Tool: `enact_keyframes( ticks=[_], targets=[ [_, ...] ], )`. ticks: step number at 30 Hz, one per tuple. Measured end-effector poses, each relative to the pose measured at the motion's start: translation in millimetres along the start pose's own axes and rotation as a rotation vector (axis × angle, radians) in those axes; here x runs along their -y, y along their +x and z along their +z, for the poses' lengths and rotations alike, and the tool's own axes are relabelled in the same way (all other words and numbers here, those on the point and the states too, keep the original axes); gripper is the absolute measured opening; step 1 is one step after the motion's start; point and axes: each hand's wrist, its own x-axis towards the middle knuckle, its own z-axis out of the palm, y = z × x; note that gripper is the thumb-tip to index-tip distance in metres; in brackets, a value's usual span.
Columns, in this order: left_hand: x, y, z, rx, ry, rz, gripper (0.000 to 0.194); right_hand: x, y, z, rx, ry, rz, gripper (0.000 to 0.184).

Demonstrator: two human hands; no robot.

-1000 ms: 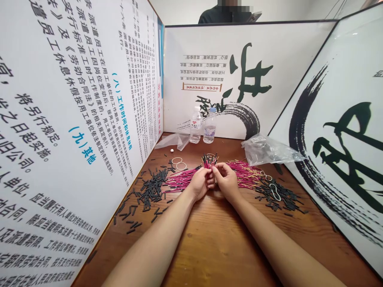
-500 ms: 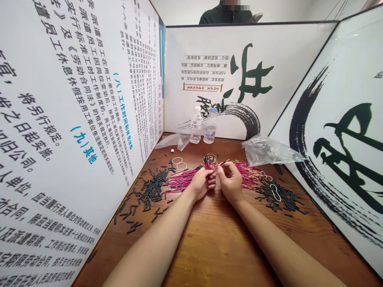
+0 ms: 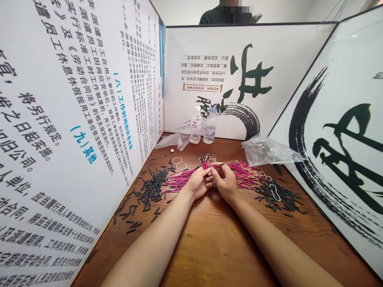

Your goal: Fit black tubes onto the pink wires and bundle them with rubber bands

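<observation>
My left hand (image 3: 198,182) is closed round a small bundle of pink wires (image 3: 205,162) with black tips, held upright over the wooden table (image 3: 215,235). Touching it from the right, my right hand (image 3: 226,182) pinches at the same bundle with its fingertips. Loose pink wires (image 3: 179,180) lie in a row to the left of my hands, and more pink wires (image 3: 247,172) lie to the right. Short black tubes (image 3: 151,190) are scattered at the left, and another heap of black tubes (image 3: 277,194) lies at the right.
Printed boards wall in the table on the left (image 3: 74,119), back (image 3: 239,75) and right (image 3: 344,131). Two water bottles (image 3: 203,126) stand at the back. A clear plastic bag (image 3: 267,150) lies at the right, another bag (image 3: 173,140) at the back left. Rubber bands (image 3: 178,163) lie nearby. A person (image 3: 227,14) sits behind the back board.
My right hand drew away from the bundle with one black-tipped wire, then came back against my left hand. The bundle tilted slightly left.
</observation>
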Motion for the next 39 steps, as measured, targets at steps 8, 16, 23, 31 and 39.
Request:
enact_keyframes(
  ticks=[8,16,23,31,39],
  targets=[
    [1.4,0.9,0.0,0.027,0.057,-0.041,0.019,5.0,2.1,-4.2,-0.019,-0.088,-0.062,0.03],
    [6.1,1.1,7.8,-0.011,0.097,0.05,0.01,0.5,0.9,-3.7,-0.026,0.054,0.037,0.03],
    [7.5,3.9,5.6,-0.048,0.047,0.067,0.011,4.8,0.2,-1.9,-0.105,0.098,0.053,0.031],
    [9.3,4.3,4.0,-0.087,0.056,0.077,0.009,-1.5,0.0,-1.9,-0.051,0.048,0.028,0.03],
    [8.3,1.9,5.2,-0.035,0.095,0.052,0.016,-3.4,2.2,0.5,-0.094,0.059,0.072,0.031]
  ],
)
